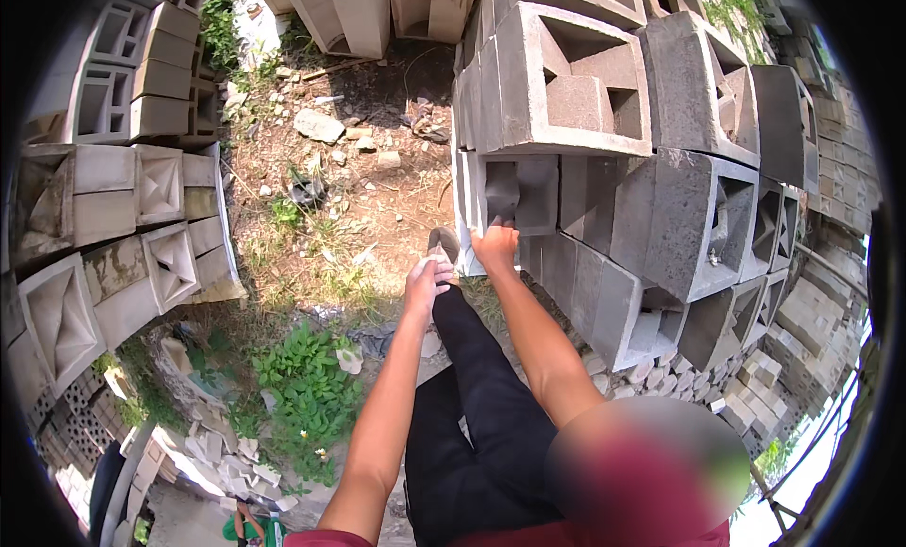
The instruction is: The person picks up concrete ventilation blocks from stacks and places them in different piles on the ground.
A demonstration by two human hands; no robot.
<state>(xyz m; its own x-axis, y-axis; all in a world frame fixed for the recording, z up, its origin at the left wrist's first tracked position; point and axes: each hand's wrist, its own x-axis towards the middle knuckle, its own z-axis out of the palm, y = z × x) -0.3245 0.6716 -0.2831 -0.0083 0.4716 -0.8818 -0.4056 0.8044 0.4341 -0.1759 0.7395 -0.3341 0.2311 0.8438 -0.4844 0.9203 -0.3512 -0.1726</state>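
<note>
My right hand [495,244] is closed on the near edge of a grey hollow concrete block [540,193], low in the stack on the right. A pale corrugated sheet [465,193] runs along the block's left side, close to my thumb. To the left, my left hand [427,281] hangs in front of my dark trouser leg, near my shoe [444,245]. Its fingers are curled inward, and whether anything is in them is hidden. Above the gripped block, a larger hollow block [590,80] with an angled inner wall juts out.
More grey blocks [698,217] are stacked on the right. Cream patterned blocks [104,193] stand on the left, and tall pale blocks [344,18] at the far end. Stones [319,125] litter the dirt between them. A leafy plant [307,387] grows near my left forearm.
</note>
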